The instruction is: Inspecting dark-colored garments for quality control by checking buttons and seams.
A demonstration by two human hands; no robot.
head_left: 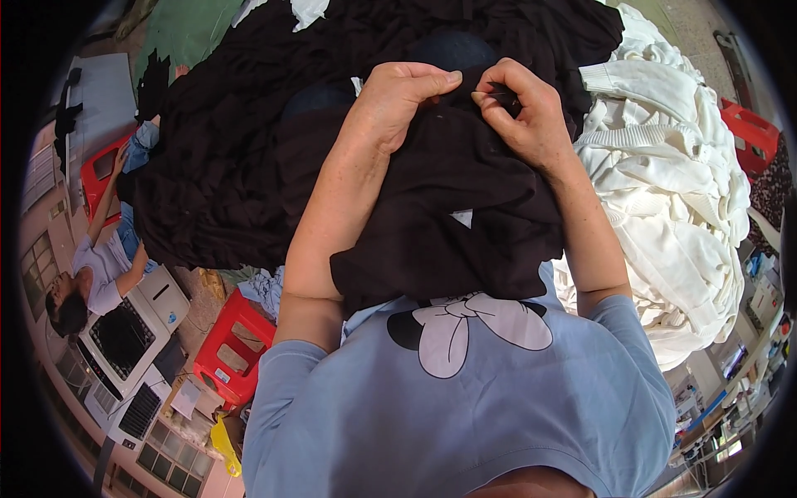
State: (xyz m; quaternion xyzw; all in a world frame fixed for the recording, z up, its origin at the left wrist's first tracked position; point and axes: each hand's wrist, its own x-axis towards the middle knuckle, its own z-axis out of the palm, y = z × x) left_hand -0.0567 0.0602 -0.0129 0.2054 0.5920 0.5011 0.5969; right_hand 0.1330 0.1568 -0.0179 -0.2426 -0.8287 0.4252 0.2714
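A black knit garment (440, 191) lies across my lap, its top part raised toward my fingers. My left hand (398, 95) is closed in a pinch on the upper edge of this cloth, thumb pointing right. A short gap away, my right hand (527, 112) is also closed, thumb and forefinger meeting. Something thin and dark shows within its curled fingers, too small and dark against the cloth to name. A small white tag (462, 218) shows on the garment below my hands.
A large heap of black garments (224, 166) spreads ahead and to the left. White knitwear (656, 191) is piled at my right. Red plastic stools (235, 349) stand at the left, near a white machine (133, 332). Another person (104, 274) sits at the far left.
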